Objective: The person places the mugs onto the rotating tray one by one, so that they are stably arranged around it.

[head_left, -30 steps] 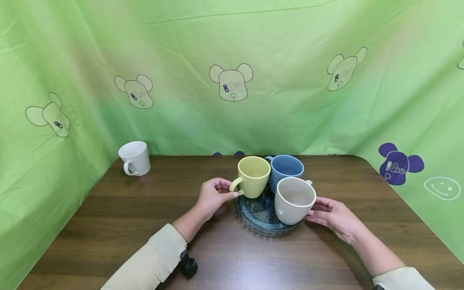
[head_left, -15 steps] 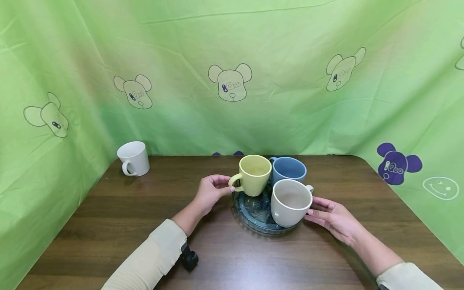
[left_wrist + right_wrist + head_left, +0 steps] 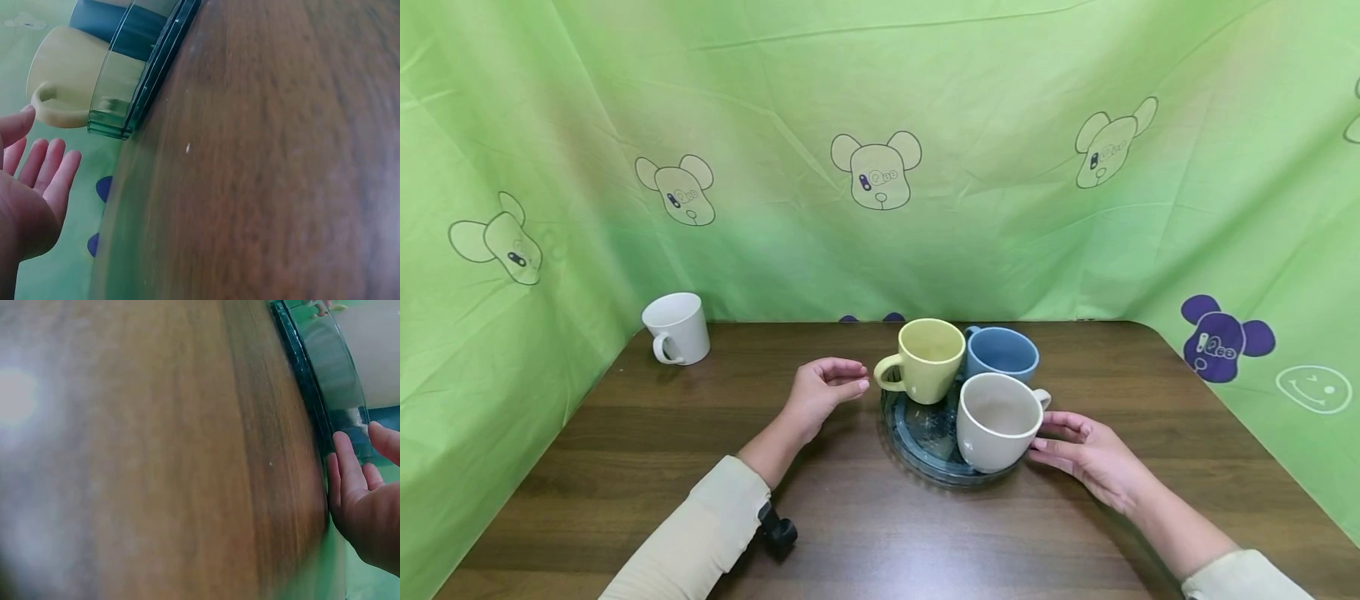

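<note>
A round dark tray with a clear raised wall [image 3: 917,437] stands on the wooden table, bearing three upright mugs. The yellow mug [image 3: 931,373] is at its left back, handle to the left. Behind right sits the blue mug [image 3: 1006,354], partly hidden by the off-white mug [image 3: 991,437] in front. My left hand [image 3: 816,400] is just left of the yellow mug's handle, fingers extended and holding nothing. At the tray's right side, my right hand [image 3: 1097,460] has extended fingertips [image 3: 342,440] at the clear wall, the thumb apart from them.
A white mug [image 3: 679,329] stands at the table's back left corner. Green cloth with bear-head prints [image 3: 880,250] hangs behind and along both sides of the table [image 3: 625,467]. A black strap piece [image 3: 777,532] sits at my left cuff.
The tray has turned clockwise as seen from above: yellow mug went back and right, blue rightward, off-white left and forward. My left hand has drawn away leftward; the right hardly moved.
</note>
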`<state>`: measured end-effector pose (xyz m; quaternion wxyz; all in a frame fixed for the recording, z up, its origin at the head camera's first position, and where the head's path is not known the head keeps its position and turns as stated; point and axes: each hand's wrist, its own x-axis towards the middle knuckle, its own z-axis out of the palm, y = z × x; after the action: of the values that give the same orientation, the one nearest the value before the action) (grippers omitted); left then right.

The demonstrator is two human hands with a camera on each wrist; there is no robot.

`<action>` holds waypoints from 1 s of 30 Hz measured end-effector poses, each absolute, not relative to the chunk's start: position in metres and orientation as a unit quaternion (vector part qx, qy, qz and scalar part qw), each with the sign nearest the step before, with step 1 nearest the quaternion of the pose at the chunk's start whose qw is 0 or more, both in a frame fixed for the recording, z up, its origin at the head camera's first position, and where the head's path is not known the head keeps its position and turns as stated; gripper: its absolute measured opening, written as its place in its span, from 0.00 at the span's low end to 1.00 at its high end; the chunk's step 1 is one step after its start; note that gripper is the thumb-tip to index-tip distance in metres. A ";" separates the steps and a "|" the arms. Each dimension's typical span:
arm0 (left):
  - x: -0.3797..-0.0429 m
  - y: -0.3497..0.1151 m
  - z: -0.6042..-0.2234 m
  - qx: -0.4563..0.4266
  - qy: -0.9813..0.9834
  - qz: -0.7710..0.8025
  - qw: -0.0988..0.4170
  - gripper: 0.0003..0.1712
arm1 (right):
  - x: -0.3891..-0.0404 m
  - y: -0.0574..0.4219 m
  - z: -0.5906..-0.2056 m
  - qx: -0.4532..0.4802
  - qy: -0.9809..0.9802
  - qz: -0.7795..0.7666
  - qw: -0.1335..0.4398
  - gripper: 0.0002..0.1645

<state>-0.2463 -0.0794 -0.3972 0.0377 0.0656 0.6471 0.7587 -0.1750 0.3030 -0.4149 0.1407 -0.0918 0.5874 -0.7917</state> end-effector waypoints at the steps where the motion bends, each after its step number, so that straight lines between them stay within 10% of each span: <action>1: -0.246 -0.081 -0.397 0.064 0.647 0.759 0.037 0.17 | -0.175 0.303 -0.415 -0.092 0.587 -0.792 0.142 0.19; 30: -0.234 -0.154 -0.388 0.075 0.639 0.765 0.000 0.23 | -0.166 0.291 -0.412 -0.031 0.642 -0.762 0.082 0.24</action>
<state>-0.2344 -0.1538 -0.3884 0.0005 0.0751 0.6391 0.7655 -0.1665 0.2910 -0.4115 0.0819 -0.0313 0.6417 -0.7620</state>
